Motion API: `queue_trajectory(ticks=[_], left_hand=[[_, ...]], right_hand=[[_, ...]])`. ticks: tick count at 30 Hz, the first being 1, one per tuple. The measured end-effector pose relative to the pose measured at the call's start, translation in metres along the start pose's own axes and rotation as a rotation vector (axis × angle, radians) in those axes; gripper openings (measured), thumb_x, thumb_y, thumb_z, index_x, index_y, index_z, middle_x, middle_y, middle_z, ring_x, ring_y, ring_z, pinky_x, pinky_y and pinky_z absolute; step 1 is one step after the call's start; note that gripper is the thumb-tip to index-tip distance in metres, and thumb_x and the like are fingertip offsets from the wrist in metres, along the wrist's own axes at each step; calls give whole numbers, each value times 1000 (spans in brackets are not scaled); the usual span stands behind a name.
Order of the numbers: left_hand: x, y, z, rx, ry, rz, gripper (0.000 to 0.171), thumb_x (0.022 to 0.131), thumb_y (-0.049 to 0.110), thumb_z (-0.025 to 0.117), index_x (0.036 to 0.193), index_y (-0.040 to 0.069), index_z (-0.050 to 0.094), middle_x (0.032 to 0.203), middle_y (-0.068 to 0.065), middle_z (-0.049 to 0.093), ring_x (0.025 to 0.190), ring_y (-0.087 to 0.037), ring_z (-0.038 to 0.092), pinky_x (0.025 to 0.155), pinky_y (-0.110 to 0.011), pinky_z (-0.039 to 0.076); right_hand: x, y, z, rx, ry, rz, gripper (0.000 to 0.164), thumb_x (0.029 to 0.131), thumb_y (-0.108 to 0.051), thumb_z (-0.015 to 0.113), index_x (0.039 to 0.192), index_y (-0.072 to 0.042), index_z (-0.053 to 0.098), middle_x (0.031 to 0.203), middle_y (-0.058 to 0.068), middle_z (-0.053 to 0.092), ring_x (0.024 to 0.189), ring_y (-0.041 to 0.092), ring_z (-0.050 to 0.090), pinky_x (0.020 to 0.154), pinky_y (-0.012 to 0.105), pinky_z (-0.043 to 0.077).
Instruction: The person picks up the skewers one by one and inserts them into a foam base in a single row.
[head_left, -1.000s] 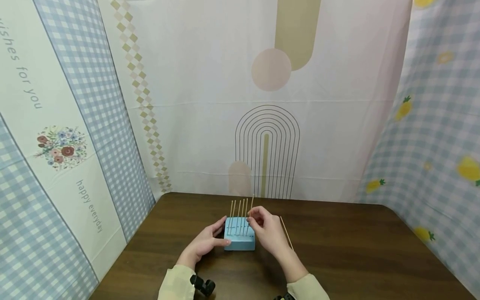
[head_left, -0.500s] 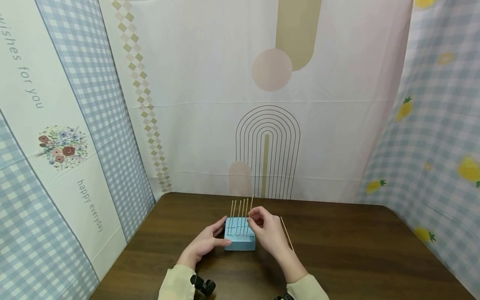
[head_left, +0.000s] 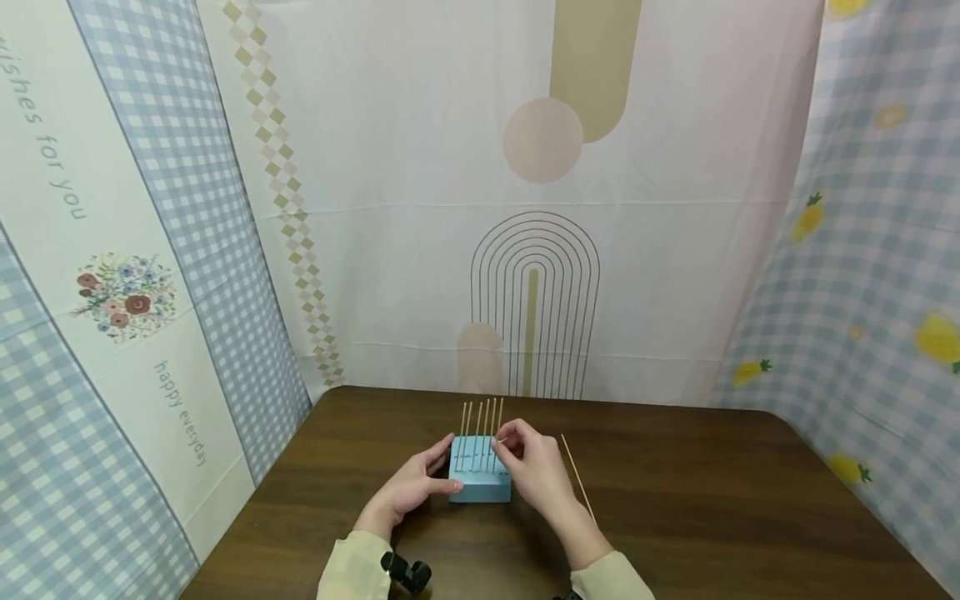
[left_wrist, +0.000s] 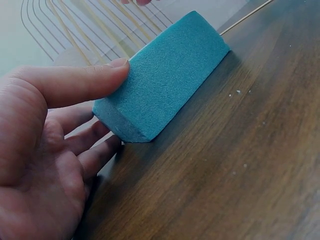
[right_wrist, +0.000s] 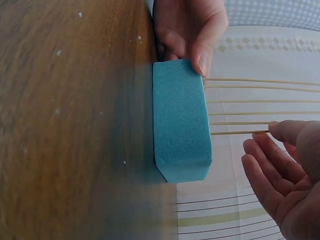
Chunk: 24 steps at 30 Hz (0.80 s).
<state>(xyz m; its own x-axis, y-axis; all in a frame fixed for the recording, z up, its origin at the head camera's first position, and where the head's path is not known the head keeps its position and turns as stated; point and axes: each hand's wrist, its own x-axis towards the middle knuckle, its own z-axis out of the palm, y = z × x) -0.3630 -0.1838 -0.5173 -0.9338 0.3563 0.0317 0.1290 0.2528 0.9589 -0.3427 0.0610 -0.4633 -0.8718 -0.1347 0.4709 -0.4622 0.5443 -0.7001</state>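
Observation:
A light blue foam block (head_left: 480, 492) sits on the table with several thin bamboo skewers (head_left: 477, 425) standing up out of its top. My left hand (head_left: 405, 485) holds the block at its left side, thumb on the near top edge and fingers against the end, as the left wrist view also shows. With thumb and index finger, my right hand (head_left: 538, 468) pinches the rightmost skewer (right_wrist: 240, 133). In the right wrist view that skewer's lower end meets the block's top, and the other fingers are spread loosely. How deep it is in the foam is hidden.
One loose skewer (head_left: 577, 477) lies on the brown wooden table (head_left: 697, 500), to the right of my right hand. Small white crumbs (left_wrist: 238, 92) dot the tabletop near the block. A patterned cloth (head_left: 405, 250) hangs behind the table's far edge.
The pinched skewer has gone lower and stands straighter, its top now about level with the others. My right hand has shifted very slightly; the left hand and block stay put.

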Motion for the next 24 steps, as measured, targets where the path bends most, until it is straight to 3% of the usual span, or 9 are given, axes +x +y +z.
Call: queue_trajectory(ticks=[24], left_hand=[[-1,1,1,5,4,-9,94,93,20,83,169,4,29,171,-23,30,158,-44,28,125,-63,22]], right_hand=[[-1,-2,2,-21,-38,-18,8,100,-7,75,107,-10,72,88,-5,78,78,8,67,69,29,55]])
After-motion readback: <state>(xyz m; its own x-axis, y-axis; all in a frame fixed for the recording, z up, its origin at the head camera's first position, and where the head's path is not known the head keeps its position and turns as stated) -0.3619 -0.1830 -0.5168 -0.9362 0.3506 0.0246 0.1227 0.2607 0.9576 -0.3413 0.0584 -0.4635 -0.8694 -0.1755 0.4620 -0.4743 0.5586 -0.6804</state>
